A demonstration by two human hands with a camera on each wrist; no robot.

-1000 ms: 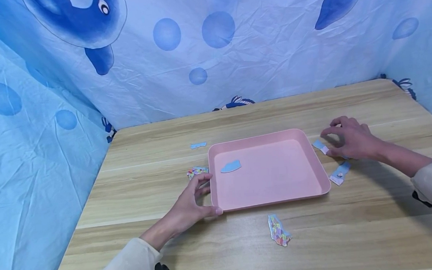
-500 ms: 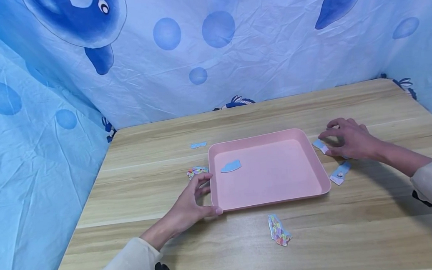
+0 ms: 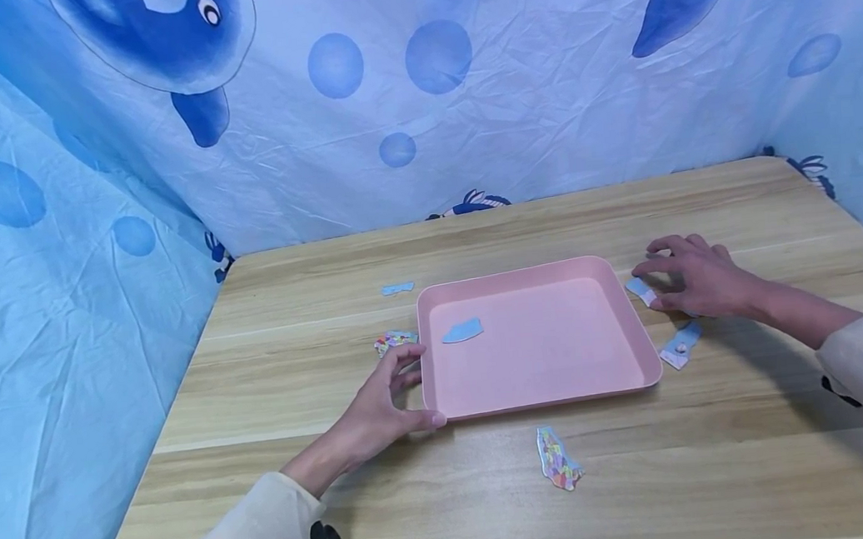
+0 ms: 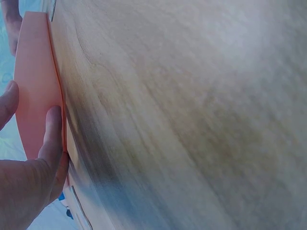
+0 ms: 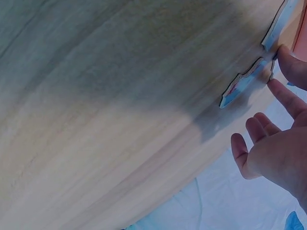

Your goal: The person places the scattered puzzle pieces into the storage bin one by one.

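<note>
A shallow pink tray (image 3: 542,345) lies on the wooden table, a light blue puzzle piece (image 3: 462,331) inside it. My left hand (image 3: 373,420) holds the tray's left end, thumb at the near corner and fingertips at the side wall. Beyond the tray's right side, my right hand (image 3: 703,278) pinches a blue and white puzzle piece (image 3: 640,291) between thumb and index finger, close over the table. Another blue and white puzzle piece (image 3: 681,346) lies just nearer than that hand. In the right wrist view a blue-edged puzzle piece (image 5: 243,82) lies beside the fingers.
A multicoloured puzzle piece (image 3: 560,458) lies in front of the tray, and a similar colourful piece (image 3: 394,341) sits behind the left hand. A thin blue piece (image 3: 398,288) lies past the tray's far left corner. A blue patterned cloth (image 3: 511,114) encloses the table's far and side edges.
My right hand's index fingertip has come slightly left and down to the far end of the blue and white puzzle piece. The left hand and the tray keep their place.
</note>
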